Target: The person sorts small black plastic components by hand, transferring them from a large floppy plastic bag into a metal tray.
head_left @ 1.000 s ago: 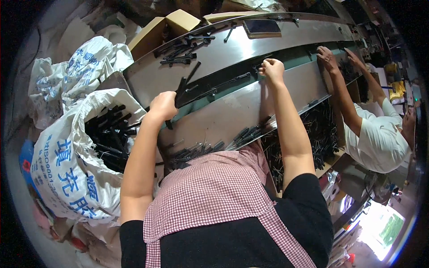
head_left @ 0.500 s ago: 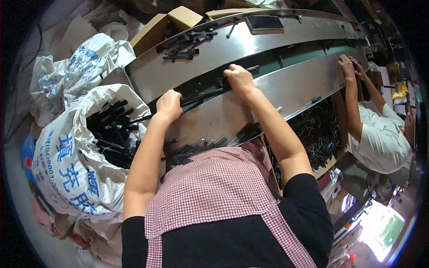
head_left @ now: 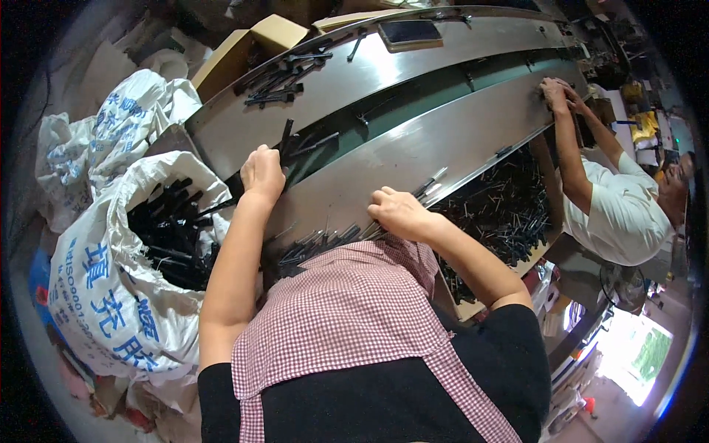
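Note:
My left hand (head_left: 264, 171) is closed round a slim black plastic rod (head_left: 286, 137), which stands up past its fingers at the left end of a green belt (head_left: 402, 109). More black rods (head_left: 314, 144) lie on the belt just beyond that hand. Low over the near metal surface (head_left: 332, 199), my right hand (head_left: 402, 212) is closed with its fingertips turned down. What those fingers grip, if anything, is hidden. Between the right hand and my apron lies a pile of thin dark rods (head_left: 317, 246), some with pale metal tips.
A white woven sack (head_left: 111, 251) of black pieces stands at left. Across the belt lie dark rods (head_left: 284, 85) and a phone (head_left: 410, 34). At right, a box of black pieces (head_left: 502, 214) sits before a co-worker (head_left: 617, 203), whose hands rest at the belt's far end.
My right hand has come back from the belt to the near edge by the pile. My left hand has shifted slightly left, and a rod now stands up from it.

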Tool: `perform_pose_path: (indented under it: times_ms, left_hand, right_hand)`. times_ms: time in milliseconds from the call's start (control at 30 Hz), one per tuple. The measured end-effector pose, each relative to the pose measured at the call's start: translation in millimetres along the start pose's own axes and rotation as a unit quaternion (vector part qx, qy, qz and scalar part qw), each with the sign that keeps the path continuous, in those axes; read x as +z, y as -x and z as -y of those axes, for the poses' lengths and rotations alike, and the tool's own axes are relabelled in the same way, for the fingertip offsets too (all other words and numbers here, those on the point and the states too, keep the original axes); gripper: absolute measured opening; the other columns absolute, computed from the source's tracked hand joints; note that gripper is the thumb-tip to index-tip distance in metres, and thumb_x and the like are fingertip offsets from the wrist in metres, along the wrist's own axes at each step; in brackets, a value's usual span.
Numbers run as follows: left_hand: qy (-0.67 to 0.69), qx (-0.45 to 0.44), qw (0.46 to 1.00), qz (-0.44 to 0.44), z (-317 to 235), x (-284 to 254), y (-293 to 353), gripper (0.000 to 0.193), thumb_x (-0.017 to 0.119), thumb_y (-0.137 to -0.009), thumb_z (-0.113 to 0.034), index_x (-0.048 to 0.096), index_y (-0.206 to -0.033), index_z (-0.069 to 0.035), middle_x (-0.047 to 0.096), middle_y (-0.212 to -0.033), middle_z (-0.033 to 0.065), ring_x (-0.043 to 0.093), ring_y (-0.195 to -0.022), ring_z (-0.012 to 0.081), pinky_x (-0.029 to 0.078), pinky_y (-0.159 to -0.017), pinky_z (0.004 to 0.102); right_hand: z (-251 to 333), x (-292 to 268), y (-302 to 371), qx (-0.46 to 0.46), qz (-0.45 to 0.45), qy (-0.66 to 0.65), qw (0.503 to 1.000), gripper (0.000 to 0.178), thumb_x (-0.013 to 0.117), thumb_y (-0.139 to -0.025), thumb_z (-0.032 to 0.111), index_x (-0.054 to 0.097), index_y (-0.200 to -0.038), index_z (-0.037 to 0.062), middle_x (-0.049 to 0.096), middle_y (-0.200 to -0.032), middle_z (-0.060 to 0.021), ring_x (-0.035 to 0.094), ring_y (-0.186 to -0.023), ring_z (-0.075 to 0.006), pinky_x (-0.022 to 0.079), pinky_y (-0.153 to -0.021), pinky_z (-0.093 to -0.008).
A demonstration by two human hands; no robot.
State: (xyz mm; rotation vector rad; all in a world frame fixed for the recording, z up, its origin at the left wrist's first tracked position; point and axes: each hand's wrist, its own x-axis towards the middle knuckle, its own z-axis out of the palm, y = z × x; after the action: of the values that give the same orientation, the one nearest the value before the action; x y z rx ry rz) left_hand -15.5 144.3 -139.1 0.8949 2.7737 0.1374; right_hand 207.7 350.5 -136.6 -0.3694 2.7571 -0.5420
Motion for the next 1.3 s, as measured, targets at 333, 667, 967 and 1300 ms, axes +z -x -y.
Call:
perform_pose_path:
  times_ms: [333, 667, 967, 1300]
  left_hand:
    - [-0.010, 0.041, 0.999, -0.031, 14.9, 9.5, -1.6, 0.008, 0.067, -0.070, -0.003, 0.064, -0.077, -0.004, 0.065, -0.086, 0.0154, 0.060, -0.090, 0.0359, 0.051, -0.079, 0.0452]
    - [-0.136, 0.066, 0.988, -0.016, -7.9, 11.6, -1.2, 0.007, 0.065, -0.074, -0.008, 0.069, -0.077, -0.012, 0.069, -0.085, 0.0062, 0.065, -0.089, 0.0245, 0.054, -0.076, 0.0376]
    - [-0.079, 0.026, 0.993, 0.087, -32.4, 9.1, -23.0, 0.019, 0.068, -0.074, -0.009, 0.060, -0.091, -0.005, 0.070, -0.092, 0.0183, 0.068, -0.091, 0.0337, 0.054, -0.076, 0.0447]
    - [0.192, 0.109, 0.957, 0.190, -32.7, 0.3, -47.8, 0.028, 0.066, -0.074, -0.015, 0.061, -0.098, 0.000, 0.068, -0.098, 0.0213, 0.065, -0.096, 0.0332, 0.050, -0.082, 0.0420]
  right_hand:
    - [-130.3, -57.1, -35.7, 0.246, -0.399, -0.414, 0.780, 0.013, 0.063, -0.084, 0.006, 0.059, -0.091, -0.0044, 0.064, -0.075, -0.0109, 0.063, -0.059, -0.0157, 0.053, -0.054, -0.0294]
    - [-210.9, -56.8, -49.5, 0.358, -0.407, -0.555, 0.631, 0.028, 0.058, -0.093, 0.009, 0.058, -0.114, -0.0086, 0.067, -0.095, -0.0174, 0.069, -0.075, -0.0221, 0.059, -0.062, -0.0307]
    - [-93.2, -28.4, 60.7, 0.226, -0.161, -0.172, 0.945, 0.024, 0.067, -0.075, 0.006, 0.066, -0.099, 0.0075, 0.063, -0.091, -0.0119, 0.064, -0.082, -0.0248, 0.052, -0.070, -0.0363]
    - [-59.8, -30.7, 29.8, 0.186, -0.210, -0.026, 0.960, 0.012, 0.063, -0.079, 0.008, 0.057, -0.089, 0.0080, 0.056, -0.088, -0.0121, 0.059, -0.088, -0.0344, 0.050, -0.074, -0.0433]
